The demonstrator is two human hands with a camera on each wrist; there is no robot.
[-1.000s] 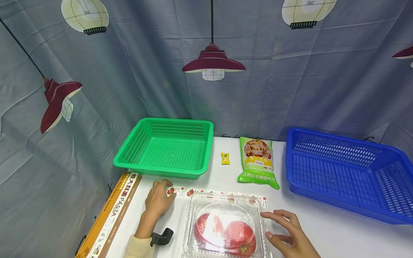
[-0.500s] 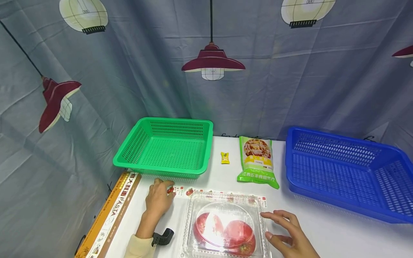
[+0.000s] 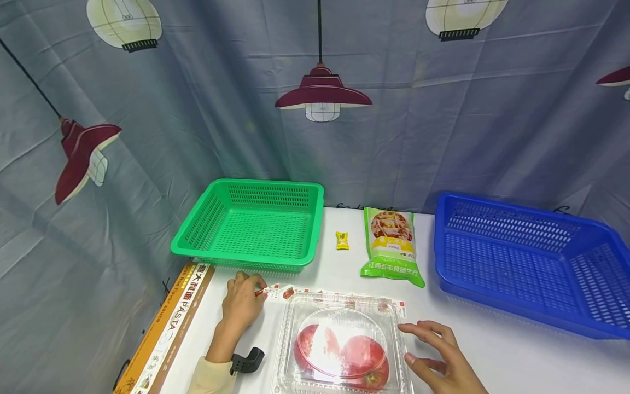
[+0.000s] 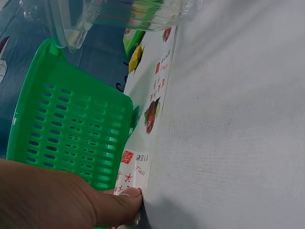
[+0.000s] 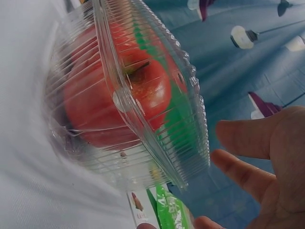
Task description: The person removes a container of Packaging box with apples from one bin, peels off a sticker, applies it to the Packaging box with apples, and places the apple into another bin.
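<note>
A clear plastic clamshell box [image 3: 394, 350] with red apples [image 3: 364, 355] inside lies at the front middle. Behind it runs a white strip of labels [image 3: 276, 291] printed with red fruit. My left hand [image 3: 242, 300] pinches the left end of that strip between thumb and fingers. The pinched end shows in the left wrist view, beside the thumb [image 4: 119, 206]. At the box's right side my right hand [image 3: 443, 358] is held with fingers spread and slightly bent, holding nothing. In the right wrist view its fingertips are close to the box lid [image 5: 198, 119].
A green basket [image 3: 246, 261] stands at the back left, a blue basket [image 3: 517, 306] at the right. Between them lie a small yellow packet [image 3: 342, 241] and a green food bag [image 3: 392, 246]. A long pasta box [image 3: 167, 334] lies along the left edge.
The left fingers have drawn in round the strip's end, and the fruit print beside them is now mostly covered. The right hand and the box stay put.
</note>
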